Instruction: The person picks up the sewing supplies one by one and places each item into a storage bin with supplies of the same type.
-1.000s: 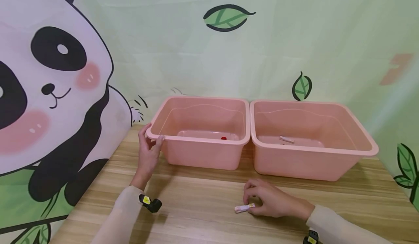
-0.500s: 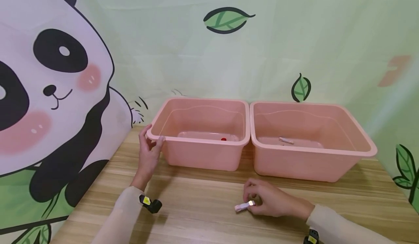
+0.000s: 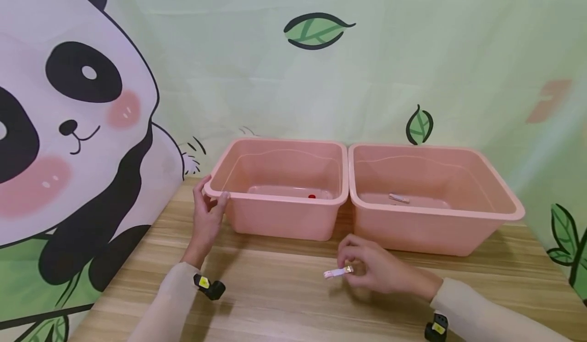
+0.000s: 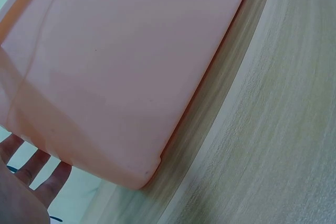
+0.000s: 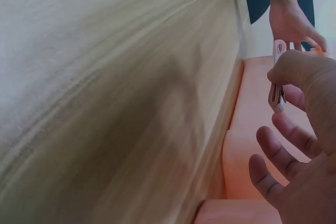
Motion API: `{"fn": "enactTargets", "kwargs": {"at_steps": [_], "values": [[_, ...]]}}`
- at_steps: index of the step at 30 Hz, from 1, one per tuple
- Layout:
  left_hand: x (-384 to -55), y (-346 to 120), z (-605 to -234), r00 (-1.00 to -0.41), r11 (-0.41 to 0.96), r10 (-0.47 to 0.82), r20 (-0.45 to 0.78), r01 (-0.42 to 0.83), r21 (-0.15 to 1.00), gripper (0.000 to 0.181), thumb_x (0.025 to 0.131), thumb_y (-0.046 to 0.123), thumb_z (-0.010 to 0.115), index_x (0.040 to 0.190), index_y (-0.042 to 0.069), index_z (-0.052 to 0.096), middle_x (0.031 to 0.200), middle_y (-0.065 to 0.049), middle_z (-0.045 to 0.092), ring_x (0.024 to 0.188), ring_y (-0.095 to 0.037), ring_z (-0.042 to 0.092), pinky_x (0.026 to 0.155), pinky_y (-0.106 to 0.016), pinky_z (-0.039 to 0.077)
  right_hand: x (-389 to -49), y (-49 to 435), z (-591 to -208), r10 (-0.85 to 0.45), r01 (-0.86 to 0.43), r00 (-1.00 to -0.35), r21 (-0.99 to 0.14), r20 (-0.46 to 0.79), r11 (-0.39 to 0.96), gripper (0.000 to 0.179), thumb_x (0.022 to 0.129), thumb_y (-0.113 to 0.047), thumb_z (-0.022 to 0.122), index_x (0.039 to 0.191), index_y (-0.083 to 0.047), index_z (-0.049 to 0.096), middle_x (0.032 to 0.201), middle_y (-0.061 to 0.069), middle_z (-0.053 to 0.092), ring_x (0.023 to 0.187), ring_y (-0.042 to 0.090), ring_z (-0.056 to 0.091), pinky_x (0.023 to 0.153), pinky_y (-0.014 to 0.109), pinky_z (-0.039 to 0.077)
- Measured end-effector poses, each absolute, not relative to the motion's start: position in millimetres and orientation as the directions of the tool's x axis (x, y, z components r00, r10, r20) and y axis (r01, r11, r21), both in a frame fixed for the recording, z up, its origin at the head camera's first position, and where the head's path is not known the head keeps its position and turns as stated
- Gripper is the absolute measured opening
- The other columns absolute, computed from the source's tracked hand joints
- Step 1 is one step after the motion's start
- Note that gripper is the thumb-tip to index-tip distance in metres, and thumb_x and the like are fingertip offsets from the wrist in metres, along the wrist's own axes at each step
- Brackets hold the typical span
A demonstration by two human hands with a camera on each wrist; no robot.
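In the head view, my left hand (image 3: 208, 219) holds the front left corner of the left pink plastic tub (image 3: 282, 217), thumb at the front rim and fingers at the side. In the left wrist view, the fingertips (image 4: 55, 179) show beside the tub wall (image 4: 121, 66). My right hand (image 3: 373, 265) pinches a small narrow strip (image 3: 337, 272), white and pink with a shiny gold end, just above the table. In the right wrist view the strip (image 5: 276, 77) looks folded into flat loops between thumb and index finger, the other fingers spread. Its exact kind is unclear.
The right pink tub (image 3: 412, 232) stands beside the left one. It holds a similar small strip (image 3: 399, 198). A small red object (image 3: 312, 196) lies inside the left tub. Behind the wooden table (image 3: 275, 291) hangs a green backdrop (image 3: 238, 77) printed with a panda.
My right hand has lifted the strip slightly off the table and moved a little towards the tubs. The left hand keeps its grip on the left tub's corner.
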State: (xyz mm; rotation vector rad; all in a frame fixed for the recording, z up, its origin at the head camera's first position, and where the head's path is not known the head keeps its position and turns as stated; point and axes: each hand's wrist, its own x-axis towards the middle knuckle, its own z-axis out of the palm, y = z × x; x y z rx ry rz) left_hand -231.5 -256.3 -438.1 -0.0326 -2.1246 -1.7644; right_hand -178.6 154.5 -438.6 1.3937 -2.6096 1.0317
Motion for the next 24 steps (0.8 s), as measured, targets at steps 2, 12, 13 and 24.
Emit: {"fn": "enactTargets", "kwargs": {"at_steps": [2, 12, 13, 24], "values": [[-231, -257, -439, -0.93, 0.213, -0.221, 0.295, 0.249, 0.945, 0.063, 0.106, 0.032, 0.058, 0.158, 0.036, 0.022, 0.158, -0.001, 0.04, 0.126, -0.025, 0.05, 0.097, -0.023, 0.05, -179, 154, -436, -0.742, -0.753, -0.599, -0.528, 0.302, 0.392, 0.027, 0.083, -0.005, 0.078, 0.093, -0.027, 0.066, 0.112, -0.009, 0.057, 0.098, 0.01, 0.06, 0.084, 0.035, 0.057], [-232, -258, -437, -0.934, 0.194, -0.212, 0.287, 0.248, 0.949, 0.066, 0.105, 0.034, 0.059, 0.159, 0.034, 0.02, 0.16, -0.003, 0.038, 0.127, -0.026, 0.049, 0.094, -0.02, 0.05, -183, 153, -416, -0.747, -0.773, -0.583, -0.503, 0.321, 0.387, 0.024, 0.082, -0.006, 0.079, 0.092, -0.024, 0.067, 0.109, -0.008, 0.057, 0.094, 0.01, 0.06, 0.084, 0.034, 0.056], [-232, -258, -437, -0.935, 0.192, -0.211, 0.284, 0.246, 0.95, 0.067, 0.105, 0.034, 0.059, 0.159, 0.034, 0.02, 0.16, -0.003, 0.038, 0.127, -0.026, 0.049, 0.094, -0.02, 0.05, -183, 153, -414, -0.747, -0.776, -0.582, -0.497, 0.322, 0.389, 0.023, 0.082, -0.006, 0.079, 0.092, -0.024, 0.067, 0.109, -0.008, 0.057, 0.094, 0.011, 0.061, 0.084, 0.035, 0.056], [-232, -257, -438, -0.935, 0.199, -0.21, 0.286, 0.245, 0.949, 0.066, 0.104, 0.038, 0.059, 0.158, 0.036, 0.021, 0.16, -0.003, 0.039, 0.127, -0.026, 0.049, 0.101, -0.031, 0.05, -183, 152, -392, -0.756, -0.752, -0.597, -0.516, 0.268, 0.41, 0.022, 0.085, -0.009, 0.079, 0.093, -0.026, 0.068, 0.109, -0.009, 0.057, 0.095, 0.015, 0.06, 0.084, 0.034, 0.056]]}}
